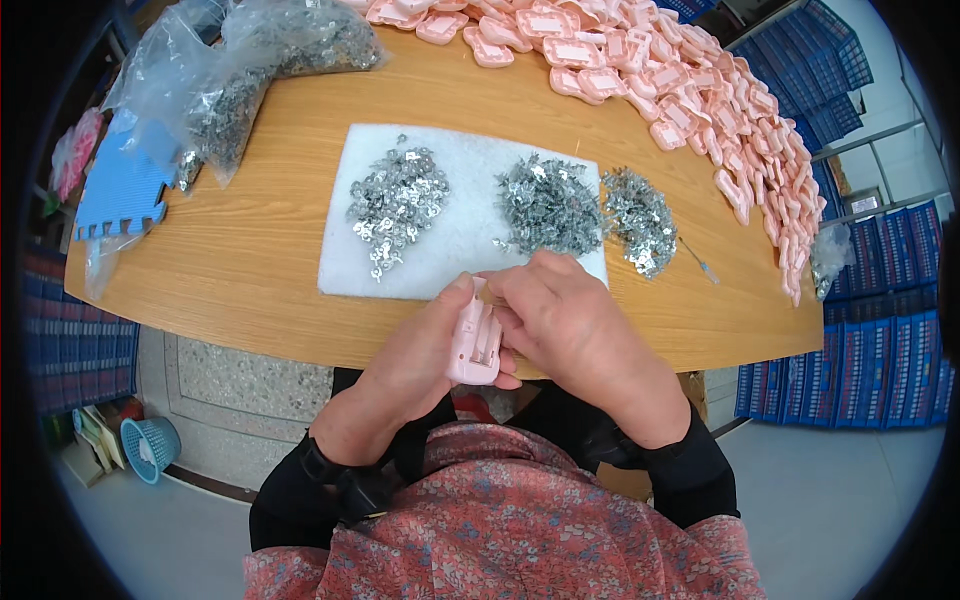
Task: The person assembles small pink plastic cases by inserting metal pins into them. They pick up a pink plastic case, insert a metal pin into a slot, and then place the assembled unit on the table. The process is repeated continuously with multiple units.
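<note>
My left hand [415, 345] is closed around a pink plastic housing [477, 372] with an open slotted compartment on its upper side, held just over the table's near edge. My right hand [580, 315] is bent over the housing's far end, thumb and fingers pinched together there. Whatever those fingertips hold is hidden. Beyond the hands lies a white foam pad [470, 148], bearing a pile of small flat metal pieces [400, 200] on its left and a pile of metal springy clips [548, 208] on its right. Another heap of metal pieces [640, 222] sits against the pad's right edge.
Many pink housings [670, 75] are heaped along the table's far and right edges. Clear bags of metal parts [240, 95] and a blue foam mat [120, 190] occupy the left side. A thin tool [709, 272] lies right of the piles. Blue crates [850, 340] stand beyond the table.
</note>
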The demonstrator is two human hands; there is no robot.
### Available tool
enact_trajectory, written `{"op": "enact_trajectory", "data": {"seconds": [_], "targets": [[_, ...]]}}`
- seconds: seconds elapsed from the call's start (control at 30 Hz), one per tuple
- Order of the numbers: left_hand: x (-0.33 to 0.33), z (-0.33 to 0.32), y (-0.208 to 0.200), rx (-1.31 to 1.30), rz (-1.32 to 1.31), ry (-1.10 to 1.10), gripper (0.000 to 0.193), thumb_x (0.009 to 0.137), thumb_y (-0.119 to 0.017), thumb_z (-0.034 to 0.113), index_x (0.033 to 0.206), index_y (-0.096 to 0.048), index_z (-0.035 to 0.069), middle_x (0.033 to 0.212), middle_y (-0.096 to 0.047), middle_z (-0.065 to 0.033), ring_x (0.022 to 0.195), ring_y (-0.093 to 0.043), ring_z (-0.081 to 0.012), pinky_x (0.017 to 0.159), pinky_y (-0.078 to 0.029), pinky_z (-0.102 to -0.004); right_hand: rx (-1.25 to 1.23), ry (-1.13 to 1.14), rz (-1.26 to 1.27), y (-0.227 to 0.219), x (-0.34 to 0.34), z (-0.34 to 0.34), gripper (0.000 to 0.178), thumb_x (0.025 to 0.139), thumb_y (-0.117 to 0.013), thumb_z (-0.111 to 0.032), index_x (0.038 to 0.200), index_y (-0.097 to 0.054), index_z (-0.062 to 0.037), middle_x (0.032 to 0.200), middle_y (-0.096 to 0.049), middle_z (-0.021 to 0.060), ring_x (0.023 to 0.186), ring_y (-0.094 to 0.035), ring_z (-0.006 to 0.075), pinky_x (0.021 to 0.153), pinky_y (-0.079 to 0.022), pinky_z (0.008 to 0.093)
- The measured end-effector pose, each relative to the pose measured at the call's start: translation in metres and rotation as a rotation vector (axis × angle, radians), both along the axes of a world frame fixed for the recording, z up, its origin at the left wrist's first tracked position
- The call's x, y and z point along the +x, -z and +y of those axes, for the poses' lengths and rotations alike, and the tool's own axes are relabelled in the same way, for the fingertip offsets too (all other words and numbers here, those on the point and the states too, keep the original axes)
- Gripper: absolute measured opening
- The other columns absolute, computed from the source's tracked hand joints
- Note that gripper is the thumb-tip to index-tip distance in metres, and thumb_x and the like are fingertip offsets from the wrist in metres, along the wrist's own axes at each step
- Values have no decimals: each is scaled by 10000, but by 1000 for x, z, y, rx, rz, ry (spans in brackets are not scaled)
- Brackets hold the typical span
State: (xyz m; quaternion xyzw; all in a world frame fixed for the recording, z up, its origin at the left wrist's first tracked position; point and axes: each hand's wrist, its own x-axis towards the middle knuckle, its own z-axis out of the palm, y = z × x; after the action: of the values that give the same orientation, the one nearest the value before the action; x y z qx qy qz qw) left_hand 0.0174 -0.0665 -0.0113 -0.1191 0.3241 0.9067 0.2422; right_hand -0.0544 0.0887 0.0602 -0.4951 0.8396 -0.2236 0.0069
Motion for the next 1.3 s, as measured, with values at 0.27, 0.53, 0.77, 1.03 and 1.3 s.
{"op": "enact_trajectory", "data": {"seconds": [0.27, 0.53, 0.77, 1.03, 1.3], "targets": [[-2, 2, 3, 15, 8, 13, 553, 1061, -257, 493, 1207, -537, 39, 901, -640, -99, 770, -670, -200, 708, -611, -398, -7, 68, -40, -2, 2, 1, 236, 781, -720, -39, 991, -612, -50, 818, -610, 117, 784, -598, 329, 695, -500, 408], [-2, -4, 1, 129, 15, -6, 507, 1077, -227, 431, 1425, -330, 77, 916, -649, -133, 766, -684, -248, 701, -601, -408, -116, 288, -239, 2, 7, 18, 189, 884, -685, -122, 1046, -609, -61, 821, -630, 112, 771, -618, 261, 686, -504, 355], [0, 1, -1, 78, 80, 5, 522, 1078, -225, 427, 1454, -295, 72, 909, -646, -139, 736, -684, -263, 690, -600, -396, -436, 407, -968, 31, 13, 23, 188, 943, -673, -146, 1059, -613, -11, 853, -652, 22, 730, -586, 54, 674, -490, 237], [6, 5, -2, 24, 79, 68, 547, 1075, -215, 448, 1458, -301, 67, 897, -640, -132, 720, -686, -246, 663, -603, -374, -366, 429, -1023, 22, 17, 27, 196, 950, -669, -151, 1060, -613, 1, 795, -644, -13, 714, -572, 34, 693, -483, 217], [6, 13, -5, 40, 93, 96, 556, 1075, -212, 445, 1477, -293, 69, 905, -639, -132, 713, -683, -250, 655, -600, -368, -355, 383, -1121, 24, 16, 36, 207, 979, -631, -175, 1079, -604, 4, 876, -643, 0, 763, -574, 38, 725, -487, 223]]}}
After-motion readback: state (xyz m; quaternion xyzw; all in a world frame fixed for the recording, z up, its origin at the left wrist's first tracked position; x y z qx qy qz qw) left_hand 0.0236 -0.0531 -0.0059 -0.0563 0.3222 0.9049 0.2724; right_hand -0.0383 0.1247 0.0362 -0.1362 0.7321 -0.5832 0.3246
